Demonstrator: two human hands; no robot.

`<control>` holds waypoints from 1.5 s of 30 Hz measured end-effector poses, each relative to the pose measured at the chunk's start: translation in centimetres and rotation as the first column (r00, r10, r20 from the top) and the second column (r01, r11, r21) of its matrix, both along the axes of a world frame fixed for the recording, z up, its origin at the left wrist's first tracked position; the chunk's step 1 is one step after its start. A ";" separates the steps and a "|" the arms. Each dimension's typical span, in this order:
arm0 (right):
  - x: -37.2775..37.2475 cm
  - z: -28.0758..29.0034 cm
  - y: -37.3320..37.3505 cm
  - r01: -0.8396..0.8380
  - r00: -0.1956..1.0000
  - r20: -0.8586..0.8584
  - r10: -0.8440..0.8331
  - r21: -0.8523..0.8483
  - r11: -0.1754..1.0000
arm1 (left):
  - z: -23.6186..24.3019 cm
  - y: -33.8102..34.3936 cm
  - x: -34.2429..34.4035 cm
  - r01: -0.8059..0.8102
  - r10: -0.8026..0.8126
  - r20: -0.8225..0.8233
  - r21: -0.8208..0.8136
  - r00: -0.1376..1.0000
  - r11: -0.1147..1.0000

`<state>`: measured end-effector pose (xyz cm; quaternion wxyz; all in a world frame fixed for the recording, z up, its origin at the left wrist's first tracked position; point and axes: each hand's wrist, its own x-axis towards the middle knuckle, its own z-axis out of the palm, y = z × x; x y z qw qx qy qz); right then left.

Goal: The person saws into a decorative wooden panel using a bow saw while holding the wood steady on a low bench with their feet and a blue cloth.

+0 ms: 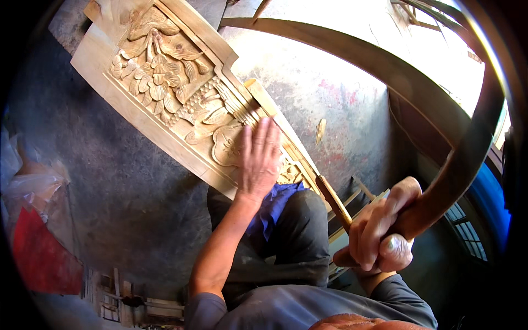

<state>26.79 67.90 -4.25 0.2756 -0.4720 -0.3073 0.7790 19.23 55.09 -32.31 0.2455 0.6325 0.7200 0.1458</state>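
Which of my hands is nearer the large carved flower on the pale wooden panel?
Left. Your left hand is over the pale wooden panel, below and right of the large carved flower; your right hand is farther right, clear of the panel.

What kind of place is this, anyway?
Probably a woodcarving workshop. There's a long, pale wooden panel carved with flowers, a jumble of thin, pale wooden pieces at the lower left, and a stained grey floor.
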 end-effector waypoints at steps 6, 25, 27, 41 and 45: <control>0.1 0.9 -0.9 0.005 0.988 0.153 0.005 -0.069 0.998 | 6.9 -2.1 -1.7 -0.601 0.505 0.426 0.125 0.751 0.789; 10.2 16.4 -6.7 0.023 0.844 0.532 0.070 -0.165 0.986 | 26.4 3.0 6.7 -0.162 -0.215 0.622 0.492 0.753 0.855; 6.0 8.8 -3.8 0.112 0.856 0.516 0.021 -0.225 0.968 | 19.7 5.5 3.5 -0.121 -0.215 0.587 0.479 0.781 0.869; 11.2 22.3 -8.1 0.033 0.872 0.488 0.027 -0.113 0.993 | 31.5 1.3 8.7 -0.261 -0.137 0.716 0.416 0.684 0.871; 6.8 7.0 -5.1 0.204 0.854 0.512 -0.093 -0.165 0.965 | 18.2 4.5 4.3 -0.145 -0.131 0.570 0.413 0.811 0.899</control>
